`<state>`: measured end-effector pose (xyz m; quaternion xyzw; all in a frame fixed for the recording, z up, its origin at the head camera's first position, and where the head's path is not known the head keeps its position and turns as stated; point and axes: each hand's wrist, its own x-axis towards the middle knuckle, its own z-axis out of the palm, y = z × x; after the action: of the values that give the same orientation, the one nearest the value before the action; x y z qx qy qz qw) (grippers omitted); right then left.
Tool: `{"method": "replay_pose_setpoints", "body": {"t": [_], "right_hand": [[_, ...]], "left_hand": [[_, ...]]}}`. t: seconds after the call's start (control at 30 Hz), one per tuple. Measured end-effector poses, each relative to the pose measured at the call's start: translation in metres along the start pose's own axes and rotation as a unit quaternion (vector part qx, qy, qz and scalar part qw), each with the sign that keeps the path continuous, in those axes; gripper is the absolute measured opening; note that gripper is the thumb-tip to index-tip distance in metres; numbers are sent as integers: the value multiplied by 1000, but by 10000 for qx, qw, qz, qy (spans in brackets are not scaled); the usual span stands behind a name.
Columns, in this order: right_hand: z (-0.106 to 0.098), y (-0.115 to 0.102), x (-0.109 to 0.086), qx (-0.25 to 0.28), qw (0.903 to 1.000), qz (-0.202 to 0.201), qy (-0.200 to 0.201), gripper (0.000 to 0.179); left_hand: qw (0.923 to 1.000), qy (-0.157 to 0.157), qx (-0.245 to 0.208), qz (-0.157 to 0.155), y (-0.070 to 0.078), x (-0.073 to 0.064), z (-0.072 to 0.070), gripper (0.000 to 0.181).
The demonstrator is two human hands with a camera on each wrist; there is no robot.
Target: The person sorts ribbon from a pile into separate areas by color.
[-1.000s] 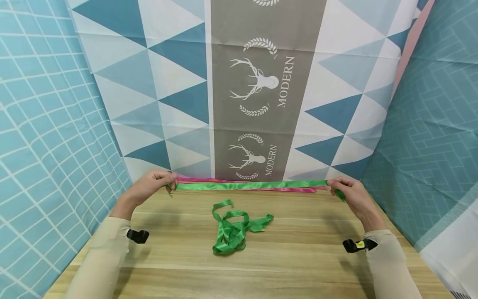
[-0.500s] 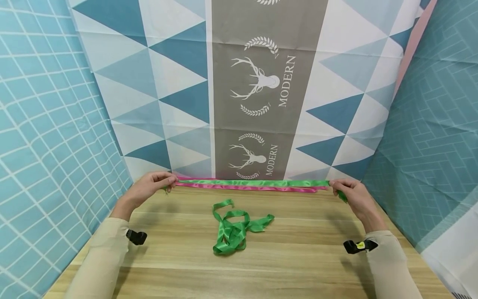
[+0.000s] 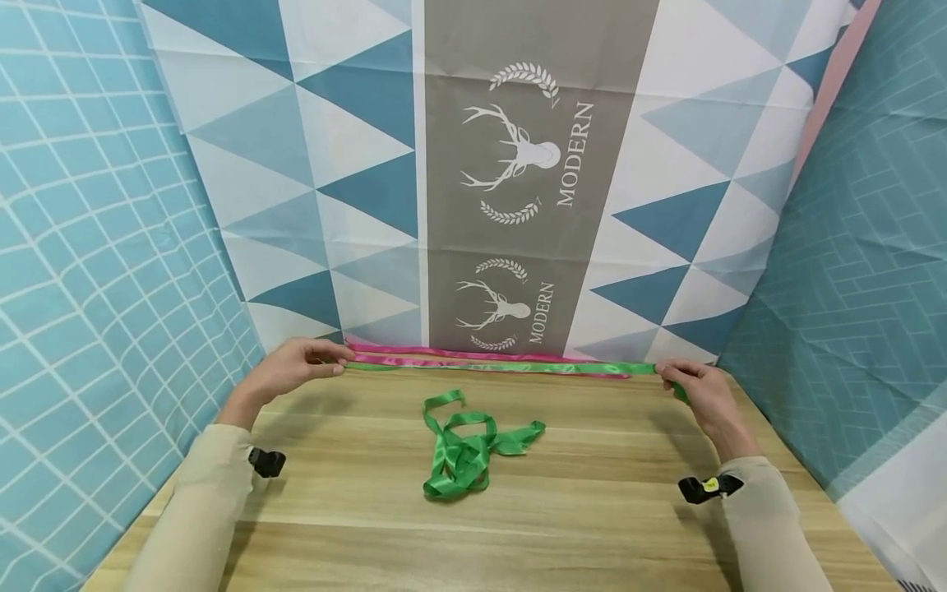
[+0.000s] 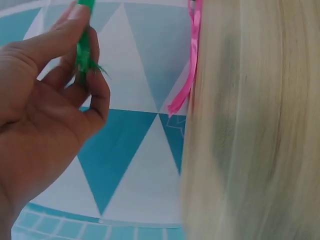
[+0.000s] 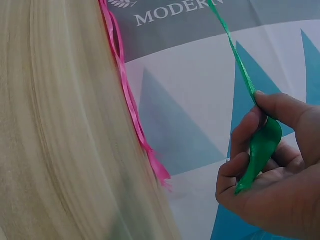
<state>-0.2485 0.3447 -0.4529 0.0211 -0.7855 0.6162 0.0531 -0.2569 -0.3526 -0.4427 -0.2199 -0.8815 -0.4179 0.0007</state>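
One narrow green satin ribbon spans crosswise between the hands, its long axis running left to right. The right hand pinches it, the tail tucked among curled fingers. The left hand meets the frayed other end, but from the head view thumb and fingers look parted; whether they grip, I cannot tell. Pink satin strands run alongside, between the hands. One tangled green satin heap rests on the wooden surface, nearer the left hand.
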Motion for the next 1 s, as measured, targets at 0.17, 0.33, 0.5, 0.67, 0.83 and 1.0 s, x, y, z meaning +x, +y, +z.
{"method": "replay_pose_setpoints", "body": {"t": [0.17, 0.33, 0.5, 0.67, 0.83, 1.0], "right_hand": [[-2, 2, 5, 210, 9997, 105, 94, 36], [-3, 7, 12, -141, 9997, 205, 41, 39], [4, 20, 16, -390, 9986, 273, -208, 43], [16, 34, 19, -364, 9977, 441, -363, 42], [26, 42, 26, -719, 9961, 362, -354, 35], [32, 42, 35, -1354, 9899, -3, -409, 22]], "left_hand": [[9978, -10, 610, 251, 7, 9, 5, 14], [9953, 215, 823, 460, 4, 18, 12, 12], [9815, 461, 1682, 793, -7, 27, 18, 16], [9703, 289, 2182, 1001, -25, 34, 21, 23], [9574, 98, 2519, 1410, -38, 41, 19, 28], [9497, -74, 2719, 1550, -48, 47, 17, 34]]}}
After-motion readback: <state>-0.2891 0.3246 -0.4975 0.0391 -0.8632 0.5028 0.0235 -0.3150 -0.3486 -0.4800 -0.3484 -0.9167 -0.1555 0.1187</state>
